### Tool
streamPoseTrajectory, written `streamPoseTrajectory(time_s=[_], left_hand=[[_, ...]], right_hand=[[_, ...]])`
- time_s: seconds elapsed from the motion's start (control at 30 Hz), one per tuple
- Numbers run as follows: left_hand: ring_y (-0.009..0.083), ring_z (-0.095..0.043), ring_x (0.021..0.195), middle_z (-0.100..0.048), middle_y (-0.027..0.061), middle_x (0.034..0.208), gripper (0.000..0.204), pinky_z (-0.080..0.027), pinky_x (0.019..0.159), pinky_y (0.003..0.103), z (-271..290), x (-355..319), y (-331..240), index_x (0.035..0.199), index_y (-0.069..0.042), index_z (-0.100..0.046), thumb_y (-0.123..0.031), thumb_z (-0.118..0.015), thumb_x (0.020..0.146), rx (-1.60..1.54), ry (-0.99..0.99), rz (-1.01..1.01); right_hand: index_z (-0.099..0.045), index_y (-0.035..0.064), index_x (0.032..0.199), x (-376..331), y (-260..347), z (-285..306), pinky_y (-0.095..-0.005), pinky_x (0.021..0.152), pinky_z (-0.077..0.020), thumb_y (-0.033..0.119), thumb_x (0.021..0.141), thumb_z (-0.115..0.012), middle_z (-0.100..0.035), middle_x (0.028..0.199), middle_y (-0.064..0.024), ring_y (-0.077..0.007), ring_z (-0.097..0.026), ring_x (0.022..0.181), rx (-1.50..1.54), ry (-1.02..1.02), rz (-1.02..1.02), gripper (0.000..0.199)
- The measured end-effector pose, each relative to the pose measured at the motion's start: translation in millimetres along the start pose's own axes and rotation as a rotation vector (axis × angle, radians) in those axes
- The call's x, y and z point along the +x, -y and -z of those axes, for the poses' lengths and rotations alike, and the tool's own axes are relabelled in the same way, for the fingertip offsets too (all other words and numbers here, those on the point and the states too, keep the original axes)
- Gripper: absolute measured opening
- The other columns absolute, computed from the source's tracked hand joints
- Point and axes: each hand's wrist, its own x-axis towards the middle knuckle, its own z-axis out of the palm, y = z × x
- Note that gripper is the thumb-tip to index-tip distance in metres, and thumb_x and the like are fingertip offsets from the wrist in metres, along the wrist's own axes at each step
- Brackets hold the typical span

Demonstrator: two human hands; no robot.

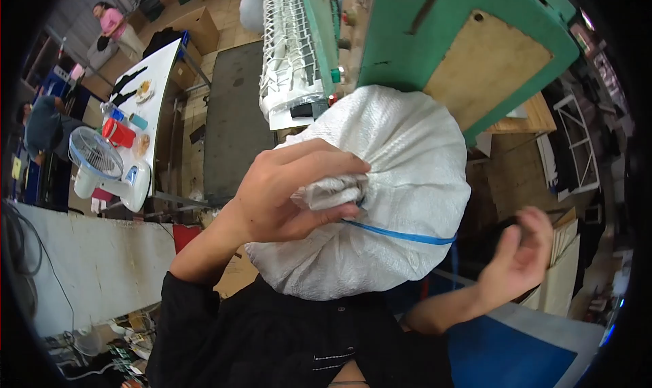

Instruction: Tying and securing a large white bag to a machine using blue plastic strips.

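Note:
A full white woven sack point(407, 164) stands upright close in front of my body, its top gathered into a twisted neck. My left hand point(299, 184) is closed round this bunched neck, thumb on the near side and fingers on the far side. From the neck a blue string point(401, 234) runs right across the sack's top, then drops over its right side, where its lower end is hidden. To the right of the sack, my right hand point(519, 255) is raised in the air, slightly blurred. Its fingers are loosely curled and apart from the thumb, and nothing shows in them.
Beyond the sack rises a green machine cabinet point(401, 35), with a netted white roll point(288, 55) beside it. A white table point(159, 82) at the left carries a red container point(119, 133) and a fan point(96, 154). Two people are farther off at the left.

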Motion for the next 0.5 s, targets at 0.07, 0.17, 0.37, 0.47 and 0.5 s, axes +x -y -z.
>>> streamPoseTrajectory(time_s=[0.07,0.17,0.37,0.47,0.5], left_hand=[[0.0273,-0.070,0.083,-0.069,0.0113,0.094,0.037,-0.054,0.071,0.033,0,-4,-3,0.110,-0.003,-0.068,-0.014,-0.081,0.077,0.059,-0.029,0.030],[0.0275,-0.068,0.080,-0.068,0.0104,0.092,0.032,-0.053,0.070,0.033,3,-5,9,0.106,-0.003,-0.068,-0.018,-0.079,0.080,0.056,-0.067,-0.030],[0.0213,-0.059,0.059,-0.059,0.0112,0.067,0.025,-0.045,0.057,0.030,6,12,14,0.080,-0.001,-0.060,-0.021,-0.074,0.084,-0.040,-0.116,0.079],[0.0079,-0.045,0.049,-0.047,0.0053,0.050,0.034,-0.038,0.050,0.027,4,19,15,0.062,-0.002,-0.052,-0.021,-0.073,0.082,-0.010,-0.093,0.272],[0.0079,-0.045,0.049,-0.047,0.0053,0.050,0.034,-0.038,0.050,0.027,0,15,22,0.062,-0.002,-0.052,-0.021,-0.073,0.082,-0.010,-0.101,0.271]], right_hand=[[-0.068,0.0009,0.092,-18,47,-33,-0.0383,0.080,-0.0510,0.027,0.074,-0.085,-0.066,0.097,-0.0128,-0.0281,-0.064,0.090,0.116,0.381,0.185,0.036],[-0.070,0.0046,0.100,-38,65,-80,-0.0366,0.063,-0.0496,0.026,0.073,-0.085,-0.064,0.080,-0.0104,-0.0289,-0.062,0.071,0.164,0.634,0.203,0.038],[-0.064,0.0090,0.070,-29,58,-80,-0.0340,0.041,-0.0342,0.019,0.072,-0.086,-0.049,0.057,-0.0038,-0.0228,-0.048,0.043,0.321,0.640,0.303,0.025],[-0.050,0.0084,0.054,-33,44,-82,-0.0307,0.040,-0.0259,-0.001,0.073,-0.078,-0.037,0.047,-0.0023,-0.0185,-0.037,0.037,0.369,0.545,0.354,0.034],[-0.048,0.0077,0.054,-35,38,-79,-0.0301,0.040,-0.0257,-0.007,0.073,-0.073,-0.036,0.046,-0.0024,-0.0182,-0.036,0.036,0.355,0.489,0.363,0.035]])
